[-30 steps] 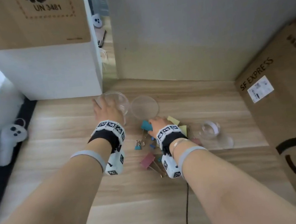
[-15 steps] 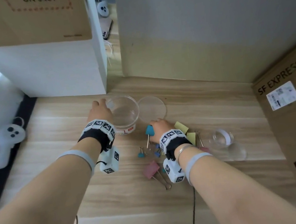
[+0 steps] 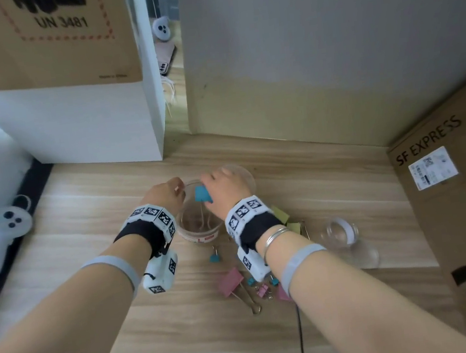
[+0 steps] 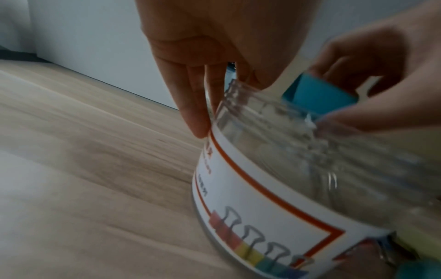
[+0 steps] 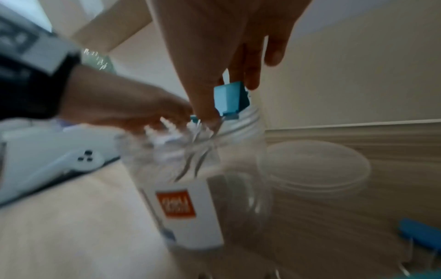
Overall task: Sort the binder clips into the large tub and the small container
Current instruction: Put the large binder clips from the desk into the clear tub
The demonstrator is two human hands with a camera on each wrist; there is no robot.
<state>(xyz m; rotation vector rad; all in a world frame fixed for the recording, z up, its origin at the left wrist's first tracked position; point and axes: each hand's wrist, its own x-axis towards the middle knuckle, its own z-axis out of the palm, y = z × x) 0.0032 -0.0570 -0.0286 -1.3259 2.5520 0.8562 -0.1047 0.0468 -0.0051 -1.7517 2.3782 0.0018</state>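
Note:
The large clear tub (image 3: 199, 225) stands open on the wooden table, its label showing drawn clips (image 4: 274, 217). My left hand (image 3: 173, 191) grips the tub's rim, fingers (image 4: 198, 117) down its outer wall. My right hand (image 3: 215, 186) pinches a large blue binder clip (image 3: 203, 194) right over the tub's mouth; its wire handles hang down inside (image 5: 198, 162). The clip (image 5: 230, 100) is at rim height. The small clear container (image 3: 340, 231) stands to the right, with its lid (image 3: 365, 253) beside it.
The tub's lid (image 5: 315, 166) lies just behind the tub. Loose clips lie near my right wrist: a large pink one (image 3: 230, 277), a small blue one (image 3: 214, 257), yellow ones (image 3: 280, 215) and several tiny ones. Cardboard boxes (image 3: 461, 205) flank the table; a white controller (image 3: 2, 236) lies left.
My right hand has lifted the blue clip off the table and carried it over the tub's mouth. My left hand has drawn the tub nearer and towards the right hand.

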